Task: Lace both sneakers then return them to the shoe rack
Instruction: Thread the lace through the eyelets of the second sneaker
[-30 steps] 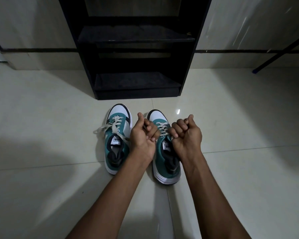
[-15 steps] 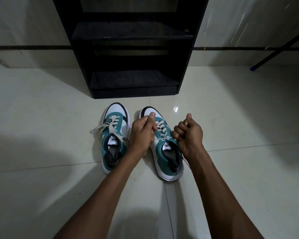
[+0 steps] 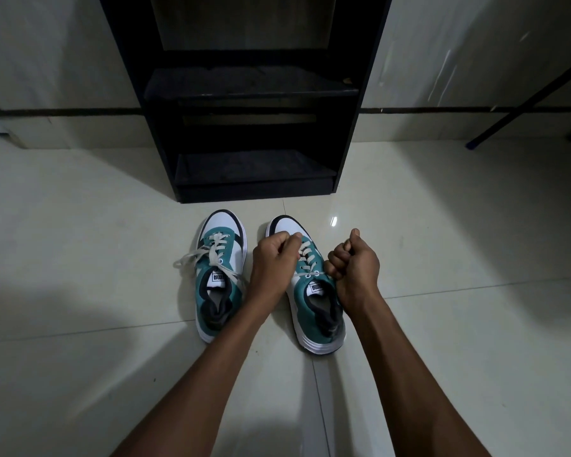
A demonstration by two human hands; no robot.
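Right sneaker (image 3: 314,291) sits on the floor between both fists, toe pointing to twelve o'clock; left hand (image 3: 272,265) and right hand (image 3: 355,263) each grip a lace end, pulling toward nine and three.

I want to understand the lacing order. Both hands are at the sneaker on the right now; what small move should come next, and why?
Probably pull the two lace ends snug and cross them for a knot. The left hand and right hand are closed beside the right sneaker, whose lace already crosses up to the top eyelets and runs taut toward the right hand. The left sneaker lies laced, its ends loose, and the shoe rack waits.
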